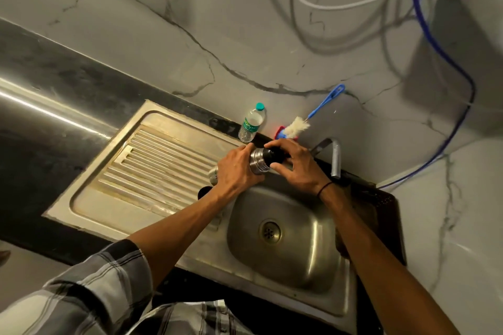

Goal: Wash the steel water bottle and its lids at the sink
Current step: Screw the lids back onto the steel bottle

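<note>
My left hand grips the body of the steel water bottle, which lies tilted above the sink's back edge. Its lower end pokes out behind that hand. My right hand has its fingers curled round the black lid at the bottle's mouth. A dark round object, possibly another lid, shows on the drainboard beside my left wrist, partly hidden by the arm. The steel sink basin with its drain lies below both hands.
A grey tap stands just right of my right hand. A blue-handled bottle brush leans on the wall behind, over a red and blue object. A plastic water bottle stands at the back. The ribbed drainboard lies left.
</note>
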